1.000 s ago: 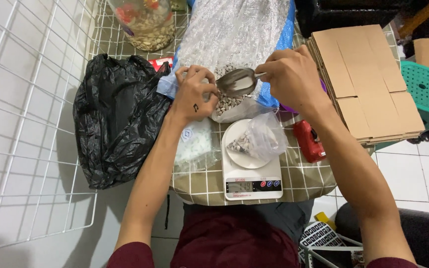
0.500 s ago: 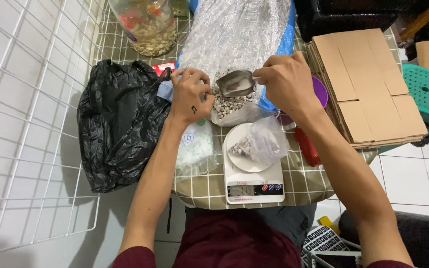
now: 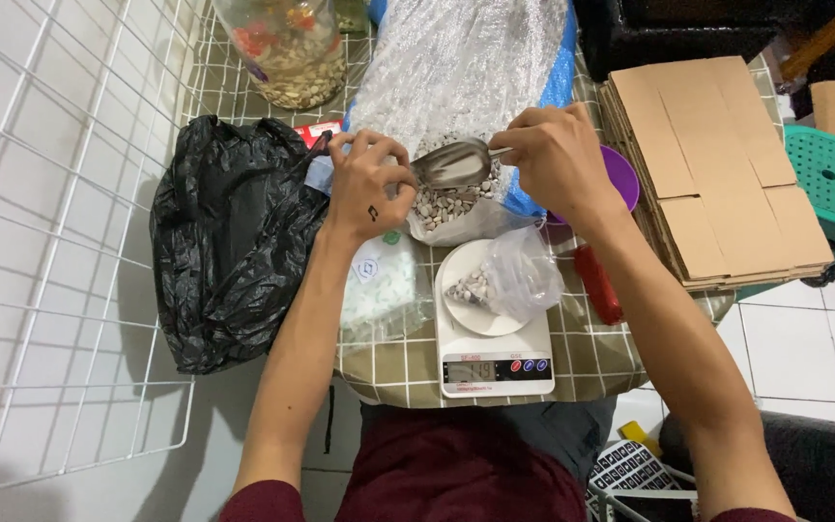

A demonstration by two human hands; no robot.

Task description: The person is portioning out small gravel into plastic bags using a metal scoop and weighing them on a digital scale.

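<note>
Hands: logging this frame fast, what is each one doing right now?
Left hand: fingers curled, pinching the rim of the open bag of pebbles.
Right hand: closed on the handle of the metal scoop over that bag.

Bright, even indoor light from overhead, slightly cool. Soft shadows only: a dim patch under the left hand (image 3: 367,187) fingers and beneath the forearms on the checked cloth (image 3: 572,353). Glare on the metal scoop (image 3: 453,163) between the two sets of fingers, and sparkly highlights on the clear plastic sack (image 3: 456,68) just beyond the fingertips. Black bag (image 3: 229,242), left of the left fingers, shows glossy streaks. Focus sharp around the right hand (image 3: 553,155); scale display (image 3: 495,369) readout is soft. Wide-angle bend at the edges; wire rack (image 3: 41,242) lines curve.
</note>
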